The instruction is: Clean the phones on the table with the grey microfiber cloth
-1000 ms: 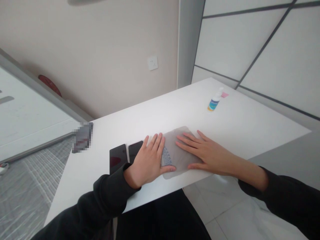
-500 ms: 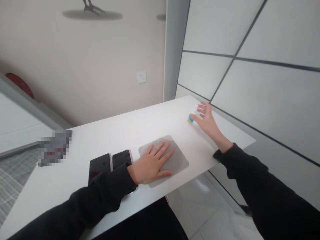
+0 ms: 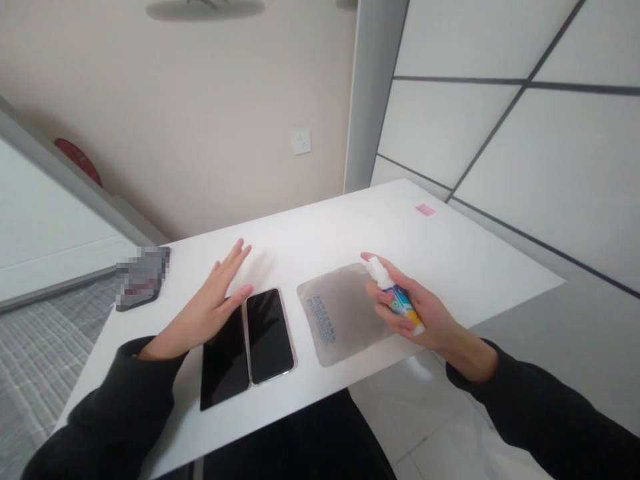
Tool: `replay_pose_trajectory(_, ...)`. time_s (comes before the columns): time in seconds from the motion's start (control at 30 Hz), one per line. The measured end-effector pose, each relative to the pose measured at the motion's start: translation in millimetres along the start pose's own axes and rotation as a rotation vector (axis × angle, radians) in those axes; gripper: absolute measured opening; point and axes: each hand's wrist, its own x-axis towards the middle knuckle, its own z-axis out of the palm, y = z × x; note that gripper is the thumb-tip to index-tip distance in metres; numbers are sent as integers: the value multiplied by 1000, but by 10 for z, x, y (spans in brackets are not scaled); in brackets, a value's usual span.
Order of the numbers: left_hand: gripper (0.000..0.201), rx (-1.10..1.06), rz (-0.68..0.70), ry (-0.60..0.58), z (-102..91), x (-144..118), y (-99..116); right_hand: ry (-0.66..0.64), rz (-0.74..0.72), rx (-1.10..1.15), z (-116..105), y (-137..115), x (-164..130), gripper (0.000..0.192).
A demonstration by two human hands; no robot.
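In my right hand (image 3: 423,303) is a small spray bottle (image 3: 399,301) with a white top and a blue and yellow label, tilted above a grey cloth (image 3: 345,313). Blue print shows on the cloth's left side. My left hand (image 3: 213,300) is raised with its fingers stretched out, holding nothing, over the upper part of a black tablet-like device (image 3: 225,367). A smartphone (image 3: 270,333) with a dark screen lies right beside that device, between my left hand and the cloth.
The white table (image 3: 320,233) meets a wall with a socket (image 3: 301,142). A pink slip of paper (image 3: 425,209) lies at its far right. A blurred-out dark object (image 3: 143,277) sits at the left edge. White panels (image 3: 575,173) rise on the right.
My right hand has taken hold of the spray bottle and brought it nearer, over the cloth. My left hand has lifted off the cloth and moved left over the black device. The view has shifted slightly.
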Motion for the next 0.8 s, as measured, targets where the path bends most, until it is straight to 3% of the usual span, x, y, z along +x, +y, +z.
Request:
replay_pose_trajectory(0.13,76,-44,-143,94,-72,-245,-261,-23,-8,-3,-10,80,-21,45)
replay_pose_trajectory(0.2,81,-47,-186,116,-81,-338,-356,-36,-80,-165,-65,68,-10,41)
replay_pose_trajectory(0.33,88,-43,-226,150,-43,-452,-511,-1,-279,-1004,-227,-69,41,43)
replay_pose_trajectory(0.4,91,-52,-228,172,-15,-477,-561,-36,-299,-1362,-302,-136,79,45)
replay_pose_trajectory(0.47,93,-62,-228,186,4,-489,-589,-116,-251,-1557,-356,-157,110,47)
replay_pose_trajectory(0.57,92,-62,-219,195,4,-496,-588,-205,-169,-1710,-404,-114,114,44)
replay_pose_trajectory(0.63,89,-54,-212,203,-4,-506,-571,-190,-156,-1751,-445,-84,89,41)
replay_pose_trajectory(0.7,84,-40,-217,223,-1,-526,-553,-94,-188,-1747,-527,-89,64,39)
replay_pose_trajectory(0.8,72,-21,-209,237,45,-573,-540,153,-304,-1671,-754,-155,92,48)
